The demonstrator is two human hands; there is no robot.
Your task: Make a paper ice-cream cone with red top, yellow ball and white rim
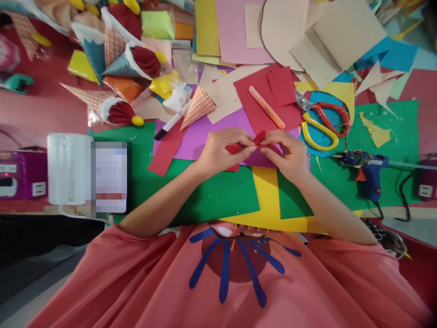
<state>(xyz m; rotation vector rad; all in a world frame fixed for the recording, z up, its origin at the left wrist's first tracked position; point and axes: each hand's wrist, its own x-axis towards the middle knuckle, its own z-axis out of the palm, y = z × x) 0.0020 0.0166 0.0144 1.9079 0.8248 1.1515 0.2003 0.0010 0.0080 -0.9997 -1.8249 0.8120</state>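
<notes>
Both hands meet over the purple sheet [218,125], pinching one small folded piece of red paper [260,137]. My left hand [223,148] is closed on its left part, with some red showing beneath the fingers. On its right side, my right hand [288,152] grips it between thumb and forefinger. Just above the hands lie a pale orange marker [266,107] and a larger red sheet [247,93]. A checked paper cone [200,107] and a black-capped white marker [172,120] rest to the left of them.
Scissors [324,114] with red and yellow handles lie to the right, near a blue glue gun [370,171] with its cord. A phone [111,177] and white box [70,168] sit left. Finished paper cones [116,50] and paper sheets [239,27] crowd the back.
</notes>
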